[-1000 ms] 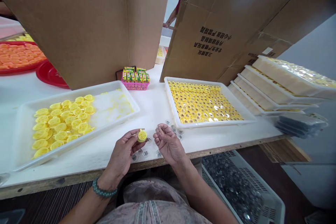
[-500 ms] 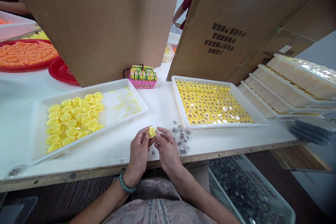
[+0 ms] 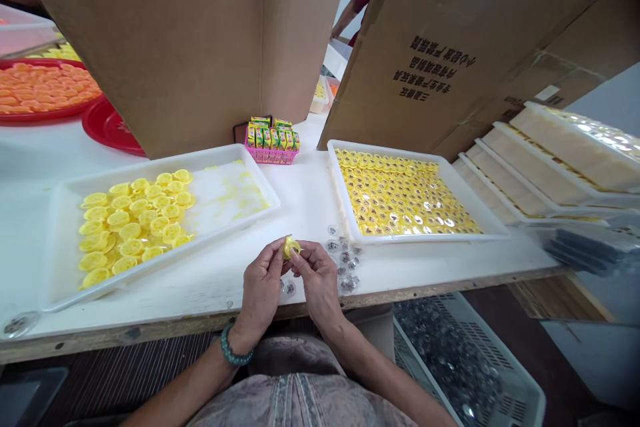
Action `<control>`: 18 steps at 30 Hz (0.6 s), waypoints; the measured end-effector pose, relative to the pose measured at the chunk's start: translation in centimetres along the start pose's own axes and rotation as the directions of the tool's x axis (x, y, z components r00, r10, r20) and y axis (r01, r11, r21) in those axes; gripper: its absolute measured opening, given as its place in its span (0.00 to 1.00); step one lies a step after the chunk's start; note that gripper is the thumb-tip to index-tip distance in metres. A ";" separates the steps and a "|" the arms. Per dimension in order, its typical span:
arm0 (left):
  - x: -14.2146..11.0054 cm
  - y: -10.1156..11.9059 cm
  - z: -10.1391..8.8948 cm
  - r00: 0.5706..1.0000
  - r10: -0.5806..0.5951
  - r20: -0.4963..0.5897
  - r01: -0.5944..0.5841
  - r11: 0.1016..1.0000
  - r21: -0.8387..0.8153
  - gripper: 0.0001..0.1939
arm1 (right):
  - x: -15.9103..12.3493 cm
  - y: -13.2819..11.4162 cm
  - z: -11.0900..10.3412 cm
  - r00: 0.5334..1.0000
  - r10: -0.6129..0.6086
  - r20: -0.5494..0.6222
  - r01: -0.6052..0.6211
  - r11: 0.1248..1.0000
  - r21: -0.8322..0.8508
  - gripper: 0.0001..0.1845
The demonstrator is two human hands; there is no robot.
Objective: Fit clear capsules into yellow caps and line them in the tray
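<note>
A small round yellow piece is pinched between both hands above the table's front edge. My left hand grips its left side, and my right hand presses on it with the thumb from the right. Small clear discs with dark prints lie loose just right of my right hand. To the left, a white tray holds many loose yellow round pieces. On the right, another white tray is filled with rows of yellow pieces bearing shiny printed faces.
A pink basket of small yellow-green boxes stands behind. Cardboard panels wall the back. Stacked trays rise at right; a crate of clear pieces sits below. Red trays are at far left. Another person's arm shows behind.
The yellow piece has been turned in my fingers, and my right thumb now lies across it. Both hands remain in nearly the same place. The view has shifted slightly.
</note>
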State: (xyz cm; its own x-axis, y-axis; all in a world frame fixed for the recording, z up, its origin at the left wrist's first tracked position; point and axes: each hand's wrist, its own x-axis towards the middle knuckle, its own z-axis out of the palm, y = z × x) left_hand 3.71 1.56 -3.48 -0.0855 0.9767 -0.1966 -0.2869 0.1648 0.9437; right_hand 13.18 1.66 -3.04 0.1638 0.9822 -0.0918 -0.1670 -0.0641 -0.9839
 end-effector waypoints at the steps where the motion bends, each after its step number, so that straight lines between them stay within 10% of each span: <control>1: -0.2 0.3 0.0 1.000 0.013 0.010 -0.013 1.000 0.003 0.15 | 0.0 -0.1 -0.1 1.000 0.008 0.005 -0.008 1.000 0.005 0.11; 18: 0.0 2.4 1.2 0.982 0.037 0.186 -0.041 0.999 0.013 0.22 | 1.0 -1.9 -3.4 0.987 -0.033 0.156 0.036 0.999 -0.016 0.12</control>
State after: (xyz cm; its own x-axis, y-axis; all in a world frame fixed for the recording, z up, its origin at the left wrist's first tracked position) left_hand 4.11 2.15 -0.87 0.0824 0.9907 -0.1084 -0.2706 0.1269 0.9543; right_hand 16.94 2.12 -1.80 0.0156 0.9993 -0.0344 -0.1451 -0.0318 -0.9889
